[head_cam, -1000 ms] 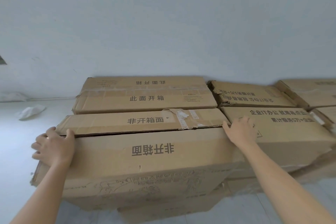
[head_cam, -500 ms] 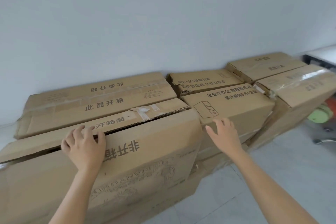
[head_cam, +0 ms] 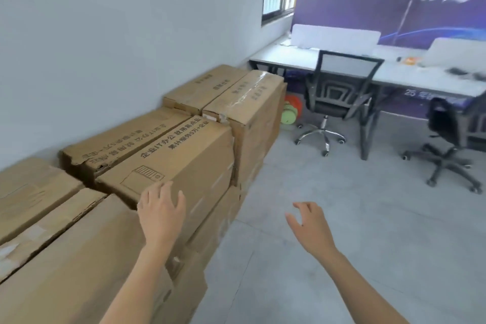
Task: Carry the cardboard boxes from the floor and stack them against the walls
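Head view: brown cardboard boxes [head_cam: 65,271] stacked in a row along the white wall [head_cam: 105,34], left half of frame, running from lower left to centre. My left grip [head_cam: 161,208] open, fingers spread, at the near corner of the printed brown box [head_cam: 189,160]; contact unclear. My right grip [head_cam: 307,226] open, fingers loosely bent, empty, above the grey floor [head_cam: 368,218], lower centre. Black mesh office chair [head_cam: 330,110] at the long white table [head_cam: 420,81], upper right, below a purple banner [head_cam: 368,13].
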Action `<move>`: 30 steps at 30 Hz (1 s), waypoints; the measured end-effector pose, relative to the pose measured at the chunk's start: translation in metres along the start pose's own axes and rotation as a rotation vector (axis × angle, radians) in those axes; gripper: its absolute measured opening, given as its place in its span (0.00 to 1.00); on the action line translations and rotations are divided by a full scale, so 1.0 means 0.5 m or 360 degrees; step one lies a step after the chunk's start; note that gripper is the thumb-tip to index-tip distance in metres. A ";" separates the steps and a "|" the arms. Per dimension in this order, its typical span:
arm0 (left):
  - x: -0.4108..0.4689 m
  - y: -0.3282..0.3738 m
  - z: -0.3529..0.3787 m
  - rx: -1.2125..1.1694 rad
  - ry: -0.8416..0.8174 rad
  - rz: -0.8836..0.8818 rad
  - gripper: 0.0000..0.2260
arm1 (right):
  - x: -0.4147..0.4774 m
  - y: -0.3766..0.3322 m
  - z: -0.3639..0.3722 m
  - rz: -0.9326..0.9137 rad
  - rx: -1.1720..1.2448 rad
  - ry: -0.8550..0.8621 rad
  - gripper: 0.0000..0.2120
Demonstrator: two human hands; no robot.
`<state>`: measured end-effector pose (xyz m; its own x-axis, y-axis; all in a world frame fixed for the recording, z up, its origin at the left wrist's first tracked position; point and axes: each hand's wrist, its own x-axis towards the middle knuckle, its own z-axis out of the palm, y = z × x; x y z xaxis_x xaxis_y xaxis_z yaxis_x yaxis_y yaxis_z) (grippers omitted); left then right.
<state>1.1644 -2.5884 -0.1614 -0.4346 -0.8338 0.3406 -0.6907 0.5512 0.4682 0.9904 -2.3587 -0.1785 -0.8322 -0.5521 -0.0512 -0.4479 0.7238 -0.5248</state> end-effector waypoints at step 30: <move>-0.610 0.979 0.511 -0.0727 -0.2431 0.1045 0.07 | -0.448 0.732 -0.269 0.2063 0.0751 0.1174 0.18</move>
<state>0.8114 -2.0723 -0.2445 -0.8544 0.3926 -0.3404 -0.0969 0.5232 0.8467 0.9690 -1.9143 -0.2448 -0.5879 0.7411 -0.3243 0.6958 0.2587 -0.6701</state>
